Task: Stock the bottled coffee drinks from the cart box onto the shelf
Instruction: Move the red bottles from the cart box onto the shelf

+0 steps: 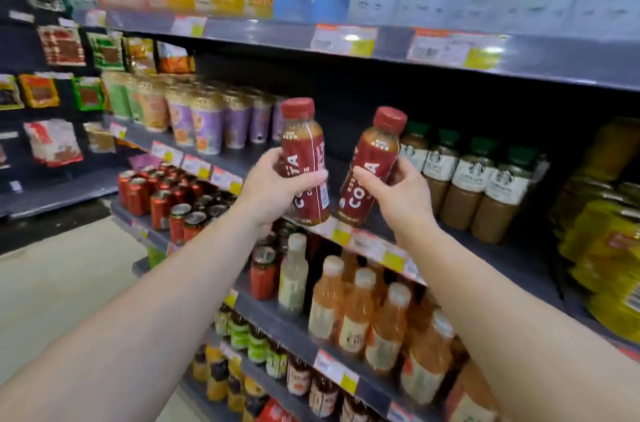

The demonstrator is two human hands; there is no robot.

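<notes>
I hold two red-labelled bottled coffee drinks with dark red caps in front of the middle shelf (460,248). My left hand (273,189) grips the left bottle (304,158), which stands nearly upright. My right hand (398,193) grips the right bottle (372,165), which leans to the right. Both bottles hang above the shelf's front edge, before a dark gap in the row. The cart box is out of view.
Green-capped coffee bottles (474,182) stand just right of the gap, and purple cups (207,124) stand to its left. Yellow packs (602,214) fill the far right. Juice cartons line the shelf above; orange bottles (360,311) and red cans (162,200) sit below.
</notes>
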